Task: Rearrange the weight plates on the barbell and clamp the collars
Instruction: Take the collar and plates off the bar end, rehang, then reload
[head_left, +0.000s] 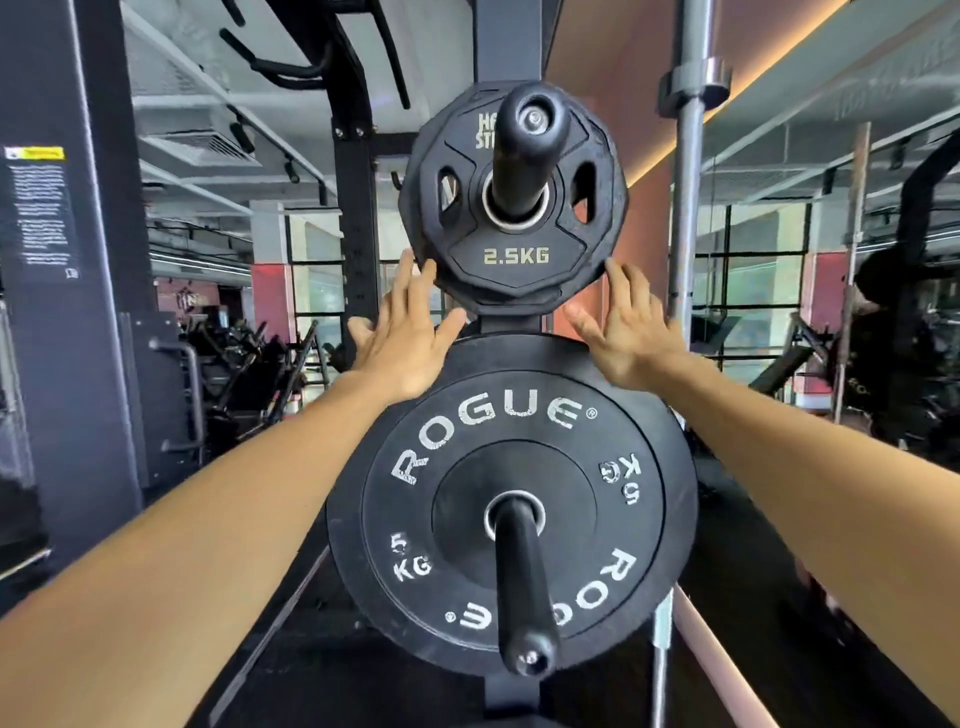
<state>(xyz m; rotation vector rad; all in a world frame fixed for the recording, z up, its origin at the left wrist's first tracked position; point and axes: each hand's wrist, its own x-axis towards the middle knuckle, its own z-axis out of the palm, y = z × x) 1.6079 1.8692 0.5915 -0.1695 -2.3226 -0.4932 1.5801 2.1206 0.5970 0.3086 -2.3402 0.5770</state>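
Note:
A black 2.5 kg plate (515, 257) with grip holes hangs on the upper storage peg (524, 150) of a rack. Below it, a black 5 kg Rogue plate (519, 436) sits on the lower peg (522, 587). My left hand (402, 332) reaches up with straight fingers, and its fingertips touch the lower left edge of the 2.5 kg plate. At the plate's lower right edge, the straight fingertips of my right hand (626, 332) touch its rim. Neither hand curls round anything.
A grey steel bar (685, 208) with a collar (693, 85) stands upright just right of the plates. The black rack upright (356, 208) rises behind on the left. A dark panel (62, 260) with a printed label stands at far left, and gym machines fill the background.

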